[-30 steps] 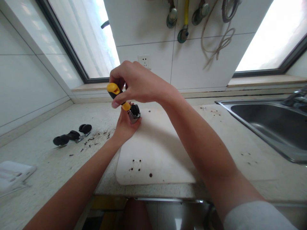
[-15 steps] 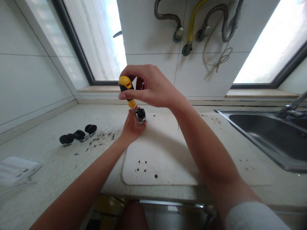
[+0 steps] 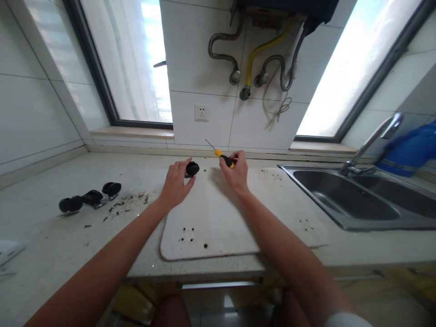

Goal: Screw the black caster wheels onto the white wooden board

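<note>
A white board (image 3: 218, 213) with rounded corners and small screw holes lies on the counter. At its far left corner is a black caster wheel (image 3: 192, 169). My left hand (image 3: 175, 186) has its fingers and thumb around the caster's near left side. In my right hand (image 3: 235, 175) is a yellow and black screwdriver (image 3: 225, 159), held by its handle above the board. Its thin metal shaft points up and to the left, away from the caster. The caster's base is partly hidden by my left fingers.
Several black casters (image 3: 91, 197) sit on the counter at left, beside scattered dark screws (image 3: 117, 208) and debris. A steel sink (image 3: 340, 193) with a faucet (image 3: 371, 143) is at right. A wall socket (image 3: 201, 113) and pipes (image 3: 252, 59) are on the tiled wall.
My right hand has lifted the screwdriver off the caster and moved right and down, tilting its shaft upward. My left hand stays by the caster. The camera view has shifted upward and right.
</note>
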{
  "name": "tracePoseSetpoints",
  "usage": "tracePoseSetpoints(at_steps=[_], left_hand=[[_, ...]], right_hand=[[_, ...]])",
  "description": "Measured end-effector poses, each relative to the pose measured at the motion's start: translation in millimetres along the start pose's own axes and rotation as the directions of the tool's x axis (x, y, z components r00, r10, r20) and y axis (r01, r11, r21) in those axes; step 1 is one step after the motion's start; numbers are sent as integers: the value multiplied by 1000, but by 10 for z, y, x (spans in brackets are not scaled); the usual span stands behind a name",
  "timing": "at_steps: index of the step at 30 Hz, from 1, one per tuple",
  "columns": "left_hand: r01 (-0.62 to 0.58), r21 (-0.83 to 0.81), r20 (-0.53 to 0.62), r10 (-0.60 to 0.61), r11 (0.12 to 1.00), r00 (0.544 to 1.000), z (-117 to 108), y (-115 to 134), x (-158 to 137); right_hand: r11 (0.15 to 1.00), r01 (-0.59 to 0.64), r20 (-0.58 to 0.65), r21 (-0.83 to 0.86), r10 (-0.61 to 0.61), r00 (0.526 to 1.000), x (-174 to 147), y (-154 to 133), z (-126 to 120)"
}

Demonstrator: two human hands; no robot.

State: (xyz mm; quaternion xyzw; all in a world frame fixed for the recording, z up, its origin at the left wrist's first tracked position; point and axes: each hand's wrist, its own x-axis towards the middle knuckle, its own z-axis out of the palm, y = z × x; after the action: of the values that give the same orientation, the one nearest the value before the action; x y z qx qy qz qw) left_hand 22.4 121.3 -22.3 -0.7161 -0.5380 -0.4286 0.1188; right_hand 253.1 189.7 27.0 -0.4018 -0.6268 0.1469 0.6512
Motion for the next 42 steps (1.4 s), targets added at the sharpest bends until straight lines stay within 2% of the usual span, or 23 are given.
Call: tracePoseSetpoints(at_steps=[3, 5, 8, 11, 13, 17, 23, 27, 33, 36, 38, 40, 42], left_hand=[[-29, -44, 41, 31, 999, 999, -9, -43, 4], [-7, -36, 36, 8, 999, 999, 2, -72, 0], [94, -32, 23, -93, 995, 995, 38, -111, -4], [223, -86, 83, -216, 971, 973, 72, -150, 8], [278, -131, 135, -261, 952, 956, 80, -166, 26], [340, -164, 159, -315, 926, 936, 42, -135, 77], [372, -101, 235, -341, 923, 910, -79, 4, 124], [382, -64, 219, -361, 922, 907, -96, 59, 95], [374, -118, 247, -337, 920, 908, -80, 19, 12], [389, -116, 329, -335, 914, 883, -260, -124, 5], [410, -72, 424, -345, 909, 838, -504, -292, 29], [409, 49, 510, -375, 911, 774, -809, -498, 66], [411, 247, 512, -478, 878, 714, -1101, -698, 94]], right_hand=[[994, -107, -12, -17, 107, 994, -153, 273, 16], [992, -127, -6, -23, 127, 992, -163, 357, 36], [997, -78, 30, -17, 78, 996, -136, 389, 67], [1000, -11, 87, -2, 12, 996, -144, 381, 94], [1000, 13, 128, 4, -13, 992, -165, 373, 106], [1000, 31, 188, 4, -31, 982, -193, 355, 109], [999, 23, 223, 23, -28, 974, -200, 332, 85], [999, 5, 219, 52, -16, 976, -198, 345, 46], [995, -57, 183, 84, 41, 982, -179, 357, -41], [992, -82, 177, 97, 64, 982, -177, 351, -68], [989, -102, 177, 106, 82, 981, -175, 350, -76], [985, -124, 179, 117, 101, 979, -173, 350, -80], [982, -142, 183, 127, 118, 976, -171, 349, -83]])
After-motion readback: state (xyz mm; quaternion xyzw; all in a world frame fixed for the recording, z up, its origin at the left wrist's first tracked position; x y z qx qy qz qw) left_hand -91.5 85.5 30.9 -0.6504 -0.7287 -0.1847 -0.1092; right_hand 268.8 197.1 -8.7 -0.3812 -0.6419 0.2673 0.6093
